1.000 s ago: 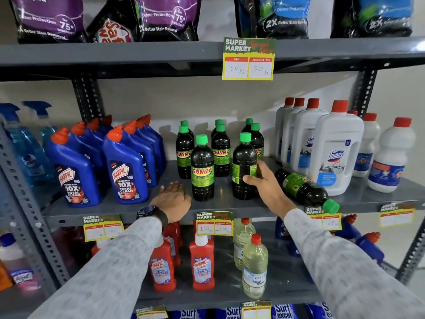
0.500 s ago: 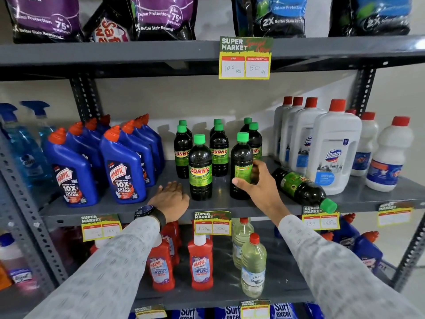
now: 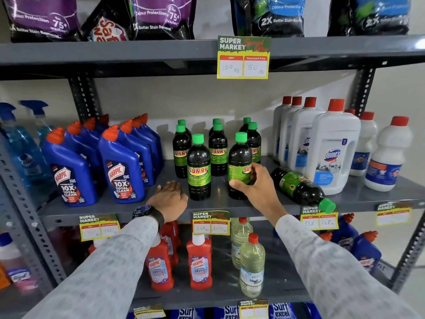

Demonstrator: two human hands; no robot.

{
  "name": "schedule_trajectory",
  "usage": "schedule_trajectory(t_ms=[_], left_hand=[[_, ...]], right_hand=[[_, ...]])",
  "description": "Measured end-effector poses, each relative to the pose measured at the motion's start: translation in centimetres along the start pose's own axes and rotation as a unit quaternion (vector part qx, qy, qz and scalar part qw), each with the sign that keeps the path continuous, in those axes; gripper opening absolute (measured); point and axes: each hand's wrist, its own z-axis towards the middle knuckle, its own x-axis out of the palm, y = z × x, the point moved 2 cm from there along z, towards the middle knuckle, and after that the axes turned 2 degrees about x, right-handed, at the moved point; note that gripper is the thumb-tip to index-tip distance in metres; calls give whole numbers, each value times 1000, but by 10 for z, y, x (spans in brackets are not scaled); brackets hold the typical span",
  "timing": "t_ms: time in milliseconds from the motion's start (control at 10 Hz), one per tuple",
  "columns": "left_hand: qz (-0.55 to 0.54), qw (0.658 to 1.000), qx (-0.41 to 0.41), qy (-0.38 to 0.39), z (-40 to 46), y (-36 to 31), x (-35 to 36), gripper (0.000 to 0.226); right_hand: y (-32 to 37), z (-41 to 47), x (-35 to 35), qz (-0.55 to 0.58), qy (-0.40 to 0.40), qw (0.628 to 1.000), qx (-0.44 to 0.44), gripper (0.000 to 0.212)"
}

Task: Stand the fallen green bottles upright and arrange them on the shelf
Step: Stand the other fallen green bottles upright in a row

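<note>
Several dark bottles with green caps and green SUNNY labels stand upright in the middle of the grey shelf. My right hand is wrapped around the front right upright bottle, whose label faces partly sideways. To its left stands another front bottle, untouched. One green bottle lies on its side at the right, cap pointing over the shelf's front edge. My left hand rests flat on the shelf, palm down, just left of the front bottles, holding nothing.
Blue Harpic bottles crowd the left of the shelf; white Domex bottles stand right, close behind the fallen bottle. Price tags hang on the shelf edge. Red cleaners and clear bottles fill the shelf below; detergent pouches sit above.
My right hand has shifted from behind the front right bottle to a grip around its label, and the bottle has turned a little. The left hand and the fallen bottle have stayed put.
</note>
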Motion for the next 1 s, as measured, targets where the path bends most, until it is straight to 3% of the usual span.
schedule_trajectory(t_ms=[100, 200, 400, 600, 800, 1000], left_hand=[[-7, 1000, -1, -5, 1, -1, 0, 66], [-6, 1000, -2, -3, 0, -1, 0, 66], [-8, 1000, -1, -6, 0, -1, 0, 65], [-4, 1000, -2, -5, 1, 0, 1, 66], [-3, 1000, -6, -6, 4, 1, 3, 66], [-2, 1000, -2, -4, -2, -2, -2, 65]], right_hand=[[1, -2, -3, 22, 41, 999, -12, 62], [1, -1, -1, 5, 32, 999, 6, 60], [1, -2, 1, -17, 0, 1000, -4, 69], [1, -2, 1, -2, 22, 1000, 17, 71], [6, -7, 5, -9, -11, 1000, 21, 78], [17, -23, -14, -38, -45, 998, -32, 72]])
